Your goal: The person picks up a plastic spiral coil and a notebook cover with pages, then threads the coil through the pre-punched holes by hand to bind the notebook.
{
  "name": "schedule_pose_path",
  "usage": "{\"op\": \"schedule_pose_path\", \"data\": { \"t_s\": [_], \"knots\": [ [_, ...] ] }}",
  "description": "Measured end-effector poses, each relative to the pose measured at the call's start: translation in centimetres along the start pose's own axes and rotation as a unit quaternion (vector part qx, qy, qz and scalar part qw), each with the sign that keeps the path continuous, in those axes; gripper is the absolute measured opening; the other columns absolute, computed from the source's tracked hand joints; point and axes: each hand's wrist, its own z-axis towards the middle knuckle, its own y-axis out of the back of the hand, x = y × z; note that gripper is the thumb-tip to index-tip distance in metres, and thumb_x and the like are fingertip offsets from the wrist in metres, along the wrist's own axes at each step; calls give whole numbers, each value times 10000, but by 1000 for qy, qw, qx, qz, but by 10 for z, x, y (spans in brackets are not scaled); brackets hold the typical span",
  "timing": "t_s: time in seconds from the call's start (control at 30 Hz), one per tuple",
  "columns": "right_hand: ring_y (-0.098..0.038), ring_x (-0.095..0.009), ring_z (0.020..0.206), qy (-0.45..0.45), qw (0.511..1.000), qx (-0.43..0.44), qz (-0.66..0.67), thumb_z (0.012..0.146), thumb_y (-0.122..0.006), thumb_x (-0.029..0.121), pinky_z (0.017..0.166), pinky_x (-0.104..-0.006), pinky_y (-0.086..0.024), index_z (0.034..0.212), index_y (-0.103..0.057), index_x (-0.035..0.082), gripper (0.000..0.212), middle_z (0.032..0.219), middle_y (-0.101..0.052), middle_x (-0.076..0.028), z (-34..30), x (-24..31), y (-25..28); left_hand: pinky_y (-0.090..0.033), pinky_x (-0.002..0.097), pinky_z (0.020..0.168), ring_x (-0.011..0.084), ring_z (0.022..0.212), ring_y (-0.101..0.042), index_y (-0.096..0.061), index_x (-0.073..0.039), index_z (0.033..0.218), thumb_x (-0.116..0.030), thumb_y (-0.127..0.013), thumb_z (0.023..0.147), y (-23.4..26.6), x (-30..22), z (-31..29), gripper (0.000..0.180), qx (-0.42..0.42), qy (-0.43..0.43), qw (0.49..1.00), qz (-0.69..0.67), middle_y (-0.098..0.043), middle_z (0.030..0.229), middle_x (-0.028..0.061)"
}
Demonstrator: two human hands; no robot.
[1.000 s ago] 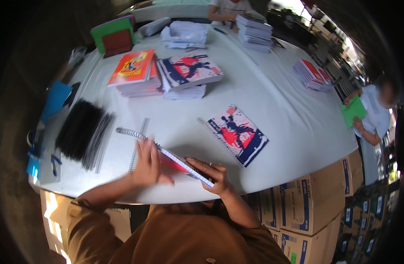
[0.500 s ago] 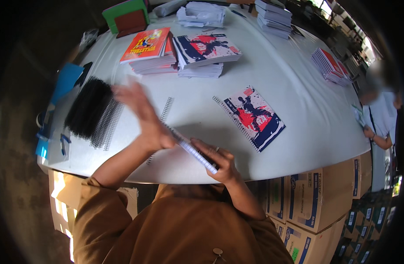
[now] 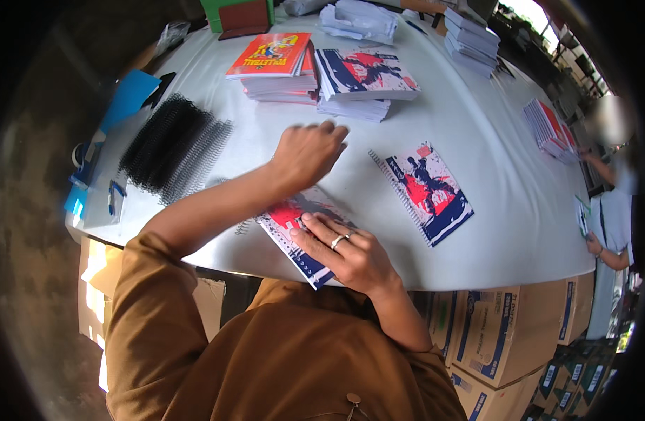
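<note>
A notebook (image 3: 303, 242) with a white, red and navy cover lies at the table's front edge, with a row of holes along its left side. My right hand (image 3: 347, 256), with rings on a finger, rests on that cover with fingers stretched out. Above its far end, my left hand (image 3: 310, 156) is curled closed, fingertips hidden beneath. My left forearm crosses over a loose wire coil (image 3: 245, 226), which is partly hidden. To the right lies a matching notebook (image 3: 431, 193) with a coil along its left edge.
Many black wire coils (image 3: 175, 144) lie at the left. Behind are a red-orange book stack (image 3: 277, 67) and a matching notebook stack (image 3: 368, 74). More stacks stand far right, beside another person's hand (image 3: 595, 244). Cardboard boxes (image 3: 512, 333) sit below the table edge.
The notebook was held tilted on edge and now lies flat, cover up. My left hand has swung rightward over it and curled. The right hand has flattened onto the cover. The view has shifted.
</note>
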Motion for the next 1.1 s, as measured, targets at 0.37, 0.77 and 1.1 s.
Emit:
{"op": "schedule_pose_path", "data": {
  "t_s": [0.37, 0.77, 1.1],
  "knots": [
    [-539, -51, 669, -381, 814, -217, 381, 844, -588, 100, 584, -215, -440, 960, -620, -26, 174, 759, -614, -4, -32, -34, 2, -408, 373, 469, 281, 488, -514, -521, -59, 531, -426, -559, 824, 11, -1, 8, 471, -159, -155, 959, -176, -497, 509, 73],
    [-555, -49, 754, -393, 801, -207, 403, 859, -586, 106, 659, -207, -455, 1050, -602, -39, 240, 875, -643, -28, -37, -34, 2, -433, 324, 481, 242, 506, -563, -617, -58, 763, -262, -571, 851, 15, 8, 1, 227, -148, -100, 966, -186, -589, 606, 60],
    [-544, -39, 695, -392, 810, -224, 375, 846, -595, 81, 604, -196, -448, 1031, -614, -33, 218, 829, -638, -21, -37, -34, 2, -452, 310, 489, 250, 546, -592, -620, -61, 896, -152, -561, 860, 13, 3, 2, 114, -225, -161, 942, -187, -561, 555, 84]
  ]
}}
